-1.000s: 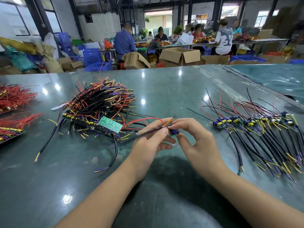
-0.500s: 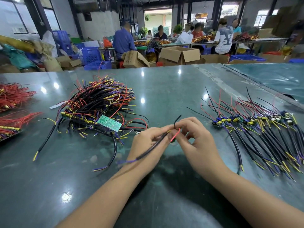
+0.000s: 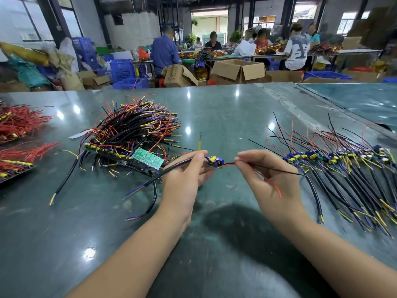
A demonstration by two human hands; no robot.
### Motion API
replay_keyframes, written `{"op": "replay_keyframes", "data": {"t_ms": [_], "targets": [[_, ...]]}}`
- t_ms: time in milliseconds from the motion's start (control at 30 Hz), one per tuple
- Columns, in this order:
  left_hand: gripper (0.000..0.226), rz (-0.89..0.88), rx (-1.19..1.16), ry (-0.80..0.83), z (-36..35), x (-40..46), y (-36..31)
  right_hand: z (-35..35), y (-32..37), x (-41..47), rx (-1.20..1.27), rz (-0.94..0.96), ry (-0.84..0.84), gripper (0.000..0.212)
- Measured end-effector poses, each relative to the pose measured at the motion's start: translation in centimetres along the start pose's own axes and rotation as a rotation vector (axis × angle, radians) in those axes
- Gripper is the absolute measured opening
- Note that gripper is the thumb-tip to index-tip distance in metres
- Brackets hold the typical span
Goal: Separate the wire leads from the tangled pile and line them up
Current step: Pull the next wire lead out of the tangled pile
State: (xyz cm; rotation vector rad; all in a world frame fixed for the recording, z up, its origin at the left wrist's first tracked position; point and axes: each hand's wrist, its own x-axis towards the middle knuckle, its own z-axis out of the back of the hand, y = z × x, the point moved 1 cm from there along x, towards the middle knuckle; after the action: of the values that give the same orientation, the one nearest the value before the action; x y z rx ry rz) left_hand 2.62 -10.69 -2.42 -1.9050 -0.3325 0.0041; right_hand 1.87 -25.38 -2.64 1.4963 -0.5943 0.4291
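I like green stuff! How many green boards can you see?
1: a green board on the near edge of the tangled pile, left of the left hand. More may be buried.

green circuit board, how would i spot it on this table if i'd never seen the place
Start at the big tangled pile of wires left of centre on the dark green table. Go to its near right edge, just left of the left hand. The green circuit board lies there: the only flat, pale green rectangle among round cables.
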Motion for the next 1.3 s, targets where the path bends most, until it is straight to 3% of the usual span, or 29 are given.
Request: {"op": "replay_keyframes", "data": {"t_ms": [133, 200, 267, 333, 500, 700, 833, 933, 1033, 1167, 1300], "targets": [[0.016, -0.025, -0.126, 0.030, -0.1, -0.2, -0.4, -0.5, 0.4, -0.3, 0.178, -0.129, -0.030, 0.020], [0.015, -0.076, -0.111, 0.048, -0.2, -0.3, -0.4, -0.9, 0.3, -0.5, 0.315, -0.297, 0.005, 0.004], [0.017, -0.124, -0.089, 0.062, -0.2, -0.2, -0.1, -1.1, 0.1, -0.7, 0.434, -0.426, 0.054, 0.016], [0.023, -0.194, -0.030, 0.070, -0.3, -0.3, 0.0, -1.2, 0.0, -0.6, 0.483, -0.464, 0.085, 0.007], [0.029, -0.351, 0.125, 0.027, -0.1, -0.2, 0.2, -1.5, -0.3, -1.1, 0.323, -0.389, 0.155, 0.043], [0.023, -0.289, 0.035, 0.002, -0.2, -0.3, 0.5, -1.4, 0.4, -0.8, 0.338, -0.300, 0.137, 0.020], [0.029, -0.254, 0.097, 0.030, -0.3, -0.7, 0.2, -1.3, 0.5, -0.7, 0.337, -0.250, 0.040, 0.010], [0.030, -0.225, 0.097, 0.067, -0.7, -0.9, 0.1, -0.9, 0.1, -0.2, 0.391, -0.319, -0.094, 0.012], [0.014, -0.261, 0.155, 0.123, -0.8, -1.1, 0.3, -0.6, 0.0, 0.0, 0.490, -0.405, -0.113, 0.010], [0.018, -0.299, 0.244, 0.136, -0.4, -1.0, 0.6, -0.4, -0.1, -0.2, 0.344, -0.523, -0.081, 0.014], [0.017, -0.323, 0.240, 0.076, -0.2, -0.9, 0.5, -0.3, -0.3, -0.3, 0.248, -0.525, -0.081, 0.012]]}}
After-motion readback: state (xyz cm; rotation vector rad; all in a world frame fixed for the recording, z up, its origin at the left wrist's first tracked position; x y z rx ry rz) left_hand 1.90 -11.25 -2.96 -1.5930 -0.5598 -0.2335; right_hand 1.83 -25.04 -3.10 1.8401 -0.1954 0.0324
